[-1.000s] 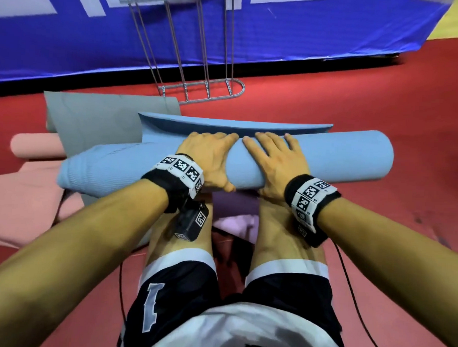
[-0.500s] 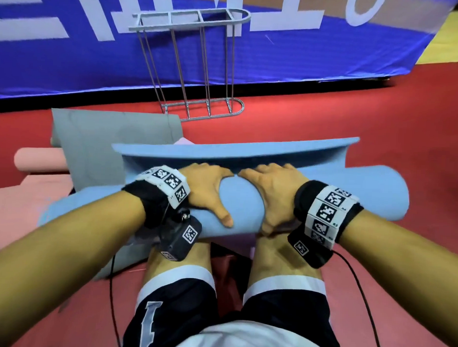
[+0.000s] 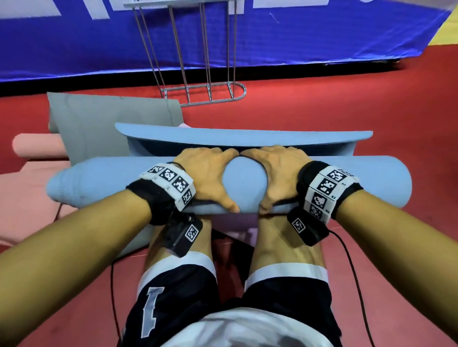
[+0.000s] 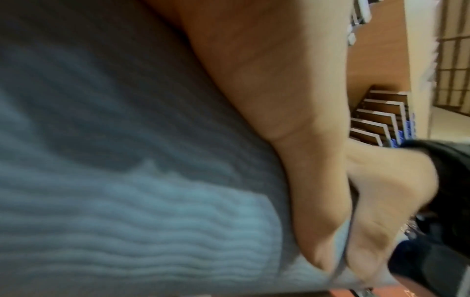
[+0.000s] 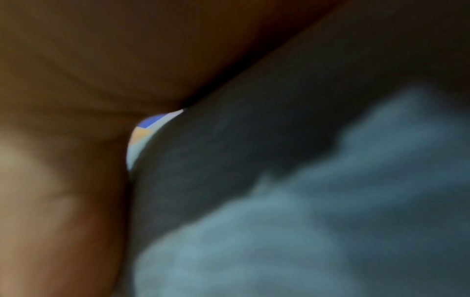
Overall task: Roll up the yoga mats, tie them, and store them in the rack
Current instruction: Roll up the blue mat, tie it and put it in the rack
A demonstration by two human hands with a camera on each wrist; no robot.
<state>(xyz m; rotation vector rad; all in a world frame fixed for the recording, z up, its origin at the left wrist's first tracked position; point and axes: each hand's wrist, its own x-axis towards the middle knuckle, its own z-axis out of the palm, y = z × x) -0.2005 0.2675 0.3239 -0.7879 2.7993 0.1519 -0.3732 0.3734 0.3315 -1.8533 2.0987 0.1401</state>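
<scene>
A light blue yoga mat (image 3: 244, 184) lies rolled across my knees. Its loose end (image 3: 244, 136) stands up as a flap just beyond the roll. My left hand (image 3: 209, 178) and right hand (image 3: 279, 175) grip the roll's middle side by side, fingers curled over the far side and thumbs on the near side. In the left wrist view the ribbed blue mat (image 4: 127, 180) fills the frame under my left hand (image 4: 292, 120). The right wrist view is dark, with my right hand (image 5: 76, 100) pressed against the blue mat (image 5: 305, 221). The wire rack (image 3: 199, 92) stands beyond, by the blue banner.
A grey mat (image 3: 107, 122) lies partly unrolled at the back left, over a pink mat (image 3: 36, 146) spread on the red floor. A purple mat (image 3: 234, 225) shows between my knees. Cables run down from both wrist cameras.
My hands went from lying flatter on top of the roll to wrapping round it, index fingers now touching. The loose end has risen into a raised flap behind the roll.
</scene>
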